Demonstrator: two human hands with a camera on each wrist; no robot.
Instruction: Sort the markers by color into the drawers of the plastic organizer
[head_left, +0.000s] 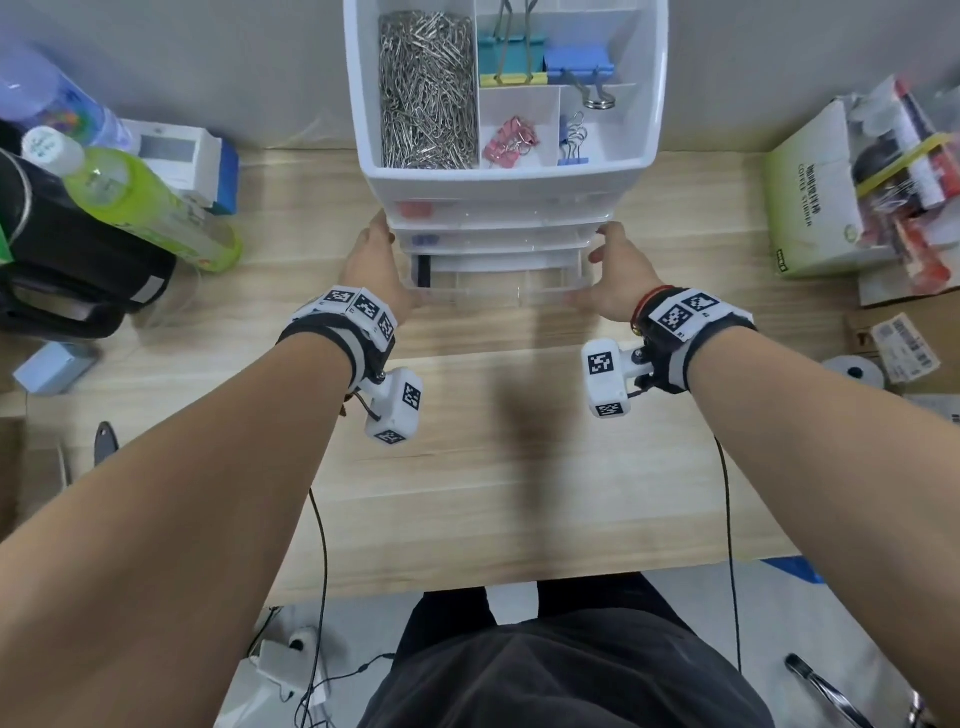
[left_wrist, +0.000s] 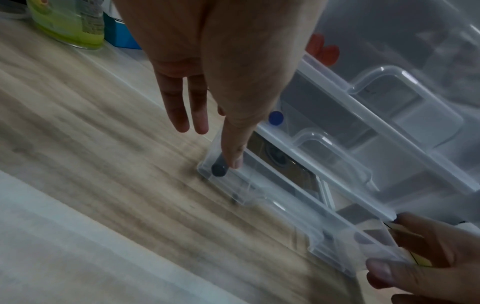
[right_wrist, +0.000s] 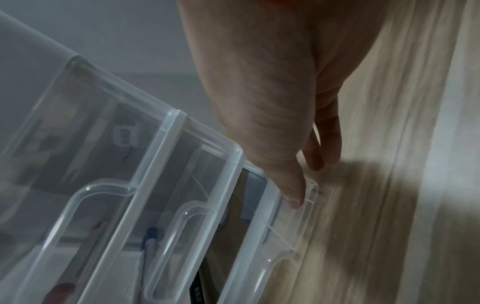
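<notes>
The white plastic organizer (head_left: 504, 182) stands at the back of the desk with three clear drawers. Red markers (head_left: 415, 209) show in the top drawer and a blue marker (head_left: 426, 240) in the middle one. The bottom drawer (head_left: 498, 291) sticks out partway, and a black marker (left_wrist: 219, 169) lies along its left side. My left hand (head_left: 376, 265) is at the drawer's left front corner, thumb (left_wrist: 233, 152) touching the rim, fingers straight beside the drawer. My right hand (head_left: 615, 270) mirrors it at the right front corner, thumb (right_wrist: 293, 201) on the rim. Neither hand holds a marker.
The organizer's top tray holds paper clips (head_left: 428, 88) and binder clips. A green bottle (head_left: 150, 208), a black bag (head_left: 62, 249) and a white box (head_left: 182, 156) crowd the left. A tissue box (head_left: 810, 208) and packets sit on the right. Wooden desk (head_left: 493, 467) stretches toward me.
</notes>
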